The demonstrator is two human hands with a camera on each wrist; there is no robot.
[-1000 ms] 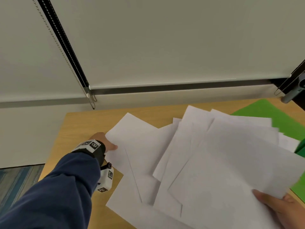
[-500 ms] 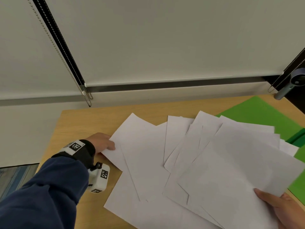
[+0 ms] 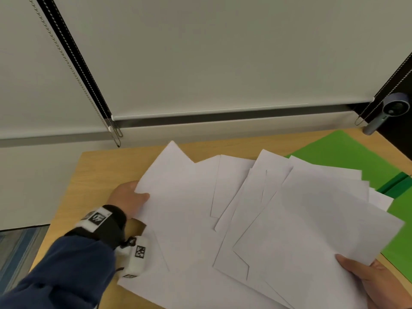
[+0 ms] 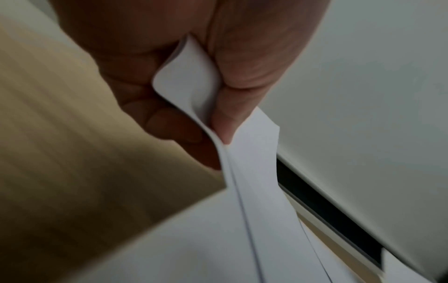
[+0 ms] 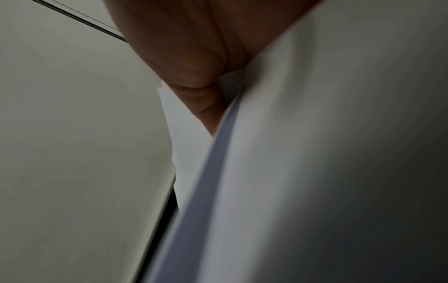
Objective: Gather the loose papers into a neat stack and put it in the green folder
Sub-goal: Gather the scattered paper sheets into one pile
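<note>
Several white papers [image 3: 256,219] lie fanned across the wooden table [image 3: 107,170]. At the fan's left edge my left hand [image 3: 131,197] pinches the sheets. The left wrist view shows the thumb and fingers clamping a curled paper edge [image 4: 191,92]. My right hand [image 3: 365,279] holds the fan's near right corner, thumb on top. In the right wrist view its thumb presses the paper stack [image 5: 290,153], and the other fingers are hidden beneath. The green folder [image 3: 347,161] lies open at the far right, partly under the sheets.
Lowered roller blinds [image 3: 200,52] with bead chains [image 3: 66,63] hang behind the table. A grey gadget [image 3: 388,110] stands at the table's far right corner. The table's left edge [image 3: 64,208] drops to a striped carpet [image 3: 15,253].
The left sheets have slid right and up against the others, so the fan is tighter. My left hand now grips their edge with the thumb on top. The right hand keeps its hold.
</note>
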